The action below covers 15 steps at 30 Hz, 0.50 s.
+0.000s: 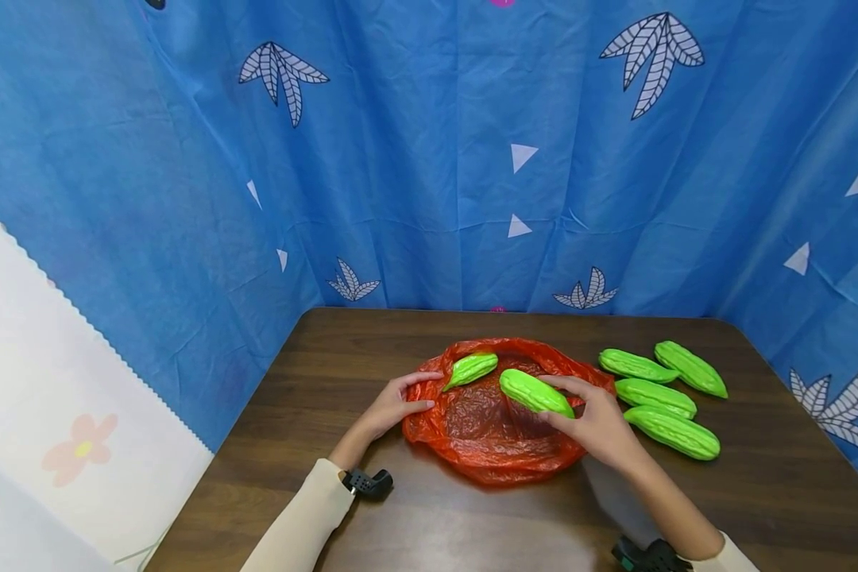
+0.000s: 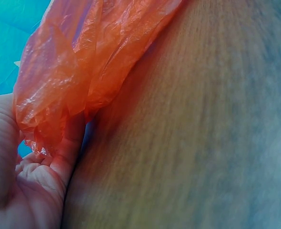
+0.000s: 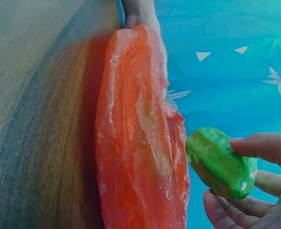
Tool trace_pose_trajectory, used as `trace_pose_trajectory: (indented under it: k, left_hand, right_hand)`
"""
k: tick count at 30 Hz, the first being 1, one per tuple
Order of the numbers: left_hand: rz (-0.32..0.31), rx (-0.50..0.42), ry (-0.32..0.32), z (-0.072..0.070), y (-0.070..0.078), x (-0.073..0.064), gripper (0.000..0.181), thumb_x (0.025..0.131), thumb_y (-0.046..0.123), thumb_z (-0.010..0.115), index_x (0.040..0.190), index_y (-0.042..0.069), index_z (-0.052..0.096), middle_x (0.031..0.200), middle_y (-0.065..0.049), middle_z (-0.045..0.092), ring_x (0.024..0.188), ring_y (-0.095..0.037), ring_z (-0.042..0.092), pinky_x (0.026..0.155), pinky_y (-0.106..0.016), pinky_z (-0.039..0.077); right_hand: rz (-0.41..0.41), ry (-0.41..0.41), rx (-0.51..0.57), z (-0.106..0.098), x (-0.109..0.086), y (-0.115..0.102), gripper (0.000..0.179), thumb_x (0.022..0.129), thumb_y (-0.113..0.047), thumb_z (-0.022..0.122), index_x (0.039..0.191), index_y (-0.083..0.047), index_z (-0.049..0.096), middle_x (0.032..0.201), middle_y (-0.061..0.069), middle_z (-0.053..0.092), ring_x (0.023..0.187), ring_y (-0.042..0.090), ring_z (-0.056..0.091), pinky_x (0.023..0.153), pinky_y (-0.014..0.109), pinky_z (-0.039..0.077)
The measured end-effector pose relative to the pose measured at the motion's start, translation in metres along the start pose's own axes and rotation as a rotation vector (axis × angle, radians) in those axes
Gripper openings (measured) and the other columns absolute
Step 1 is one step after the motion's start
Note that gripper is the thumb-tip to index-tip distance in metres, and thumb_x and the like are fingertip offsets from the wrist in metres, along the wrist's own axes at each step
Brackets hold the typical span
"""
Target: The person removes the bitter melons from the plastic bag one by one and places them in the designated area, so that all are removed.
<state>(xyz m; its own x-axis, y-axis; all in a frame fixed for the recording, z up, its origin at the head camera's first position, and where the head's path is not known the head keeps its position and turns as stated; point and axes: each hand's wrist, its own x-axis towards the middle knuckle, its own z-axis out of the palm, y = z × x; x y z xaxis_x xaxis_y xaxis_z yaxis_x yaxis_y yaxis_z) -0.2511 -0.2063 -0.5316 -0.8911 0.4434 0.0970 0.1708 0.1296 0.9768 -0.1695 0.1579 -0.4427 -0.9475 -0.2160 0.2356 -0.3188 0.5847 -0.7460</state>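
A red plastic bag (image 1: 496,473) lies on the table with its mouth spread wide. One green bitter melon (image 1: 472,369) is inside it, near the back left. My left hand (image 1: 389,407) holds the bag's left side; in the left wrist view the crinkled plastic (image 2: 59,90) sits between thumb and fingers. Above the bag's mouth, toward its right, my right hand (image 1: 599,421) grips another bitter melon (image 1: 532,391) between thumb and fingers. The right wrist view shows this bitter melon (image 3: 221,164) end-on, beside the bag's rim.
Several more bitter melons (image 1: 672,431) lie grouped on the brown wooden table (image 1: 772,477), just right of the bag. A blue patterned curtain (image 1: 415,159) hangs behind the table and along its sides. White cloth (image 1: 57,381) hangs at the far left.
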Motion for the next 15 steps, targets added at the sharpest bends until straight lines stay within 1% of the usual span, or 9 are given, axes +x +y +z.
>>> trace_pose_trajectory:
  k: [2, 5, 8, 9, 11, 13, 14, 15]
  left_hand:
    - [0.002, -0.007, -0.005, 0.0, 0.0, 0.0, 0.05, 0.094, 0.01, 0.073, 0.142, 0.013, 0.061, 0.146, -0.016, 0.05, 0.115, -0.023, 0.061, 0.088, -0.032, 0.057]
    - [0.002, -0.017, -0.012, 0.001, 0.0, 0.0, 0.05, 0.094, 0.009, 0.072, 0.142, 0.011, 0.06, 0.146, -0.017, 0.05, 0.112, -0.023, 0.063, 0.087, -0.032, 0.058]
    - [0.004, -0.019, -0.015, 0.001, 0.0, 0.0, 0.05, 0.094, 0.009, 0.072, 0.142, 0.011, 0.06, 0.145, -0.017, 0.051, 0.11, -0.023, 0.063, 0.086, -0.031, 0.058]
    - [0.005, -0.019, -0.015, 0.001, 0.0, 0.0, 0.05, 0.094, 0.009, 0.072, 0.142, 0.011, 0.06, 0.145, -0.017, 0.051, 0.11, -0.023, 0.063, 0.086, -0.031, 0.058]
    - [0.005, -0.019, -0.014, 0.001, 0.0, 0.0, 0.05, 0.094, 0.009, 0.072, 0.142, 0.011, 0.06, 0.145, -0.016, 0.051, 0.111, -0.022, 0.063, 0.086, -0.031, 0.058]
    - [0.004, -0.019, -0.013, 0.001, 0.001, 0.001, 0.05, 0.093, 0.009, 0.073, 0.142, 0.011, 0.06, 0.145, -0.016, 0.051, 0.111, -0.022, 0.063, 0.087, -0.031, 0.058]
    - [0.004, -0.019, -0.013, 0.001, 0.001, 0.001, 0.05, 0.094, 0.009, 0.073, 0.142, 0.011, 0.06, 0.145, -0.016, 0.051, 0.111, -0.023, 0.063, 0.087, -0.031, 0.058]
    - [0.004, -0.019, -0.013, 0.001, 0.001, 0.001, 0.05, 0.094, 0.008, 0.072, 0.142, 0.011, 0.06, 0.146, -0.016, 0.051, 0.112, -0.023, 0.063, 0.087, -0.032, 0.058]
  right_hand:
    - [0.008, -0.002, 0.013, -0.003, -0.001, 0.0, 0.052, 0.085, -0.017, 0.083, 0.134, -0.014, 0.067, 0.132, 0.015, 0.064, 0.082, 0.022, 0.058, 0.055, 0.028, 0.047]
    - [0.025, -0.004, 0.02, -0.006, -0.003, 0.0, 0.053, 0.085, -0.017, 0.083, 0.135, -0.013, 0.066, 0.133, 0.016, 0.063, 0.06, 0.015, 0.049, 0.048, 0.029, 0.043]
    - [0.037, 0.001, 0.018, -0.01, -0.004, 0.001, 0.054, 0.086, -0.019, 0.083, 0.136, -0.013, 0.065, 0.133, 0.017, 0.063, 0.054, 0.013, 0.043, 0.047, 0.029, 0.042]
    - [0.04, 0.003, 0.016, -0.012, -0.004, 0.001, 0.054, 0.086, -0.02, 0.083, 0.136, -0.013, 0.065, 0.134, 0.017, 0.063, 0.055, 0.014, 0.042, 0.047, 0.029, 0.041]
    - [0.038, 0.009, 0.015, -0.014, -0.005, 0.002, 0.054, 0.087, -0.022, 0.082, 0.137, -0.013, 0.064, 0.133, 0.017, 0.063, 0.066, 0.017, 0.05, 0.05, 0.029, 0.044]
    - [0.041, 0.013, 0.018, -0.017, -0.006, 0.003, 0.054, 0.087, -0.023, 0.082, 0.137, -0.013, 0.064, 0.131, 0.016, 0.064, 0.069, 0.02, 0.052, 0.052, 0.029, 0.045]
    - [0.04, 0.016, 0.017, -0.018, -0.006, 0.004, 0.054, 0.087, -0.023, 0.082, 0.137, -0.013, 0.064, 0.131, 0.016, 0.064, 0.073, 0.021, 0.055, 0.053, 0.029, 0.047]
    - [0.036, 0.021, 0.013, -0.019, -0.007, 0.004, 0.054, 0.087, -0.023, 0.082, 0.137, -0.012, 0.064, 0.131, 0.016, 0.064, 0.082, 0.023, 0.058, 0.057, 0.029, 0.049]
